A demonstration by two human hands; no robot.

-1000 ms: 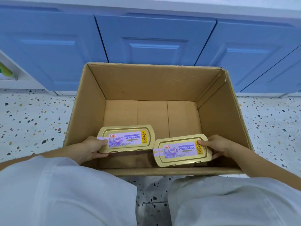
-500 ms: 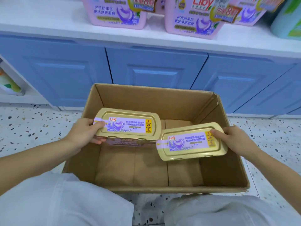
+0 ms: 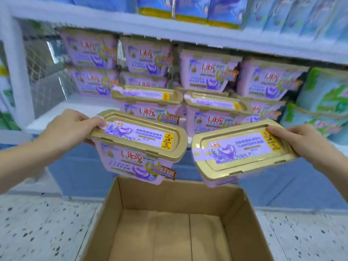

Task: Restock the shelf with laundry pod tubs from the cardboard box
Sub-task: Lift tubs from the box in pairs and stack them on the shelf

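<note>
The left hand (image 3: 69,129) is gripping the left tub (image 3: 139,147) by its gold lid's end; the right hand (image 3: 299,140) is gripping the right tub (image 3: 239,151) likewise. Both are hanging above the open cardboard box (image 3: 237,223), just before the shelf (image 3: 56,112) carrying stacked tubs (image 3: 207,74).

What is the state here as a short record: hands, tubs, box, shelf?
left hand: grips left tub by its lid's left end
right hand: grips right tub by its lid's right end
held tubs: both in the air above the box, in front of the shelf, lids shut; right one tilted toward the camera
box: open, on the floor, bare bottom showing
shelf: stacked tubs on it, bare board at its left
</note>
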